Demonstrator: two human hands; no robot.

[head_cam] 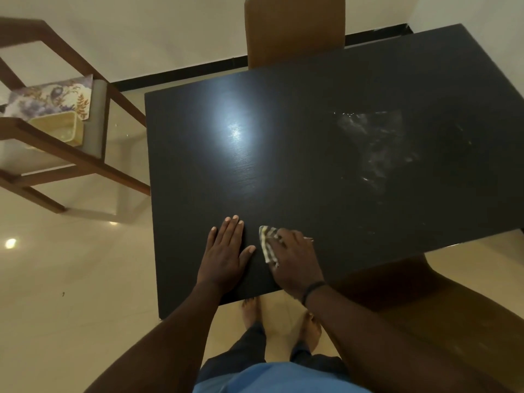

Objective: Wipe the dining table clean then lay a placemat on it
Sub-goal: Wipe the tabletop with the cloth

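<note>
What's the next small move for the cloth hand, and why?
Probably sweep the right hand with its cloth away and to the right, toward the whitish smears on the dark table. The cloth sits near the front edge, the residue is unwiped, and the left hand lies flat, bracing.

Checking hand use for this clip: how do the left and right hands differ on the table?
The left hand lies flat with straight fingers and holds nothing; the right hand presses a striped cloth under its fingers. The right wrist wears a dark band; the left wrist is bare. Both rest on the dark table near its front edge.
</note>
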